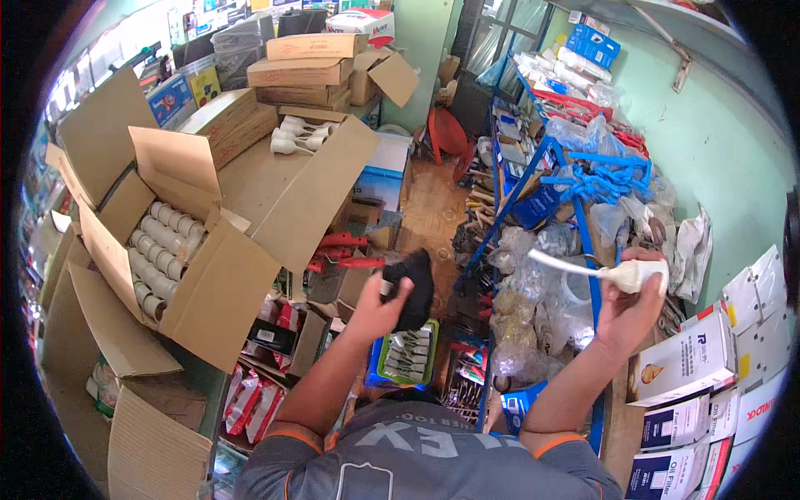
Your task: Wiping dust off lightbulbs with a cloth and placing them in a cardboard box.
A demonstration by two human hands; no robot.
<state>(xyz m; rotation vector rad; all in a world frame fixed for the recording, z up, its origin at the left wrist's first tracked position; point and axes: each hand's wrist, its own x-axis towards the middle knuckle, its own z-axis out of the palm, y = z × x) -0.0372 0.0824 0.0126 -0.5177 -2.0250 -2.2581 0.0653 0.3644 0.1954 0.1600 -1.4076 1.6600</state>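
Note:
My left hand (pixel 381 303) grips a black cloth-like item (pixel 415 290), somewhat blurred, in front of my chest. Raised at the right, my right hand (pixel 631 312) holds a white plastic fitting (pixel 632 275) with a thin white stem or cord pointing left. Below my left hand, a green basket (pixel 432 356) holds several white pieces with dark parts, lying in a row. Several white cup-shaped pieces (pixel 284 145) with stems lie in a long open cardboard box (pixel 325 187) at the upper left.
At the left stands an open carton (pixel 215 275) with rows of white plastic fittings (pixel 165 240). A blue metal rack (pixel 584 225) with plastic bags and blue straps runs along the right, near boxed filters (pixel 675 422). A red plastic stool (pixel 447 134) stands at the far end of the tiled aisle (pixel 431 200).

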